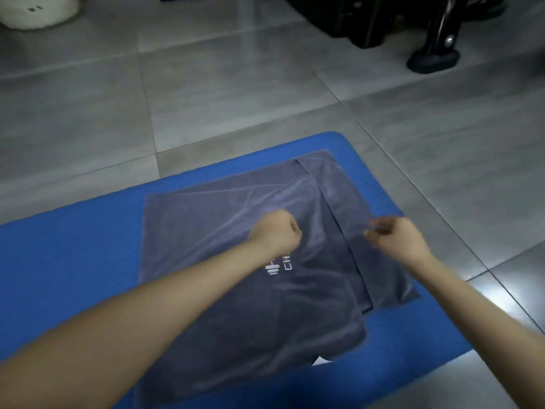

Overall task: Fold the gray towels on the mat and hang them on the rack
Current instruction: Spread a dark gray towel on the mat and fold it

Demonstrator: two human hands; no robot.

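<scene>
Gripping gray terry towel (236,305) in curled left hand (275,231); pinching its right-side layer edge with right hand (396,239). Lift evenly, match corners over blue foam mat (73,246).

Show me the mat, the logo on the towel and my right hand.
mat (73,261): head view, bare left part.
logo (272,269): head view, its white stripes.
right hand (398,240): head view, back of the hand.

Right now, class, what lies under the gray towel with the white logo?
Under the logo towel, a second gray towel shows along the right side, both on the blue mat. How far it reaches underneath, and anything else there, is covered.
</scene>
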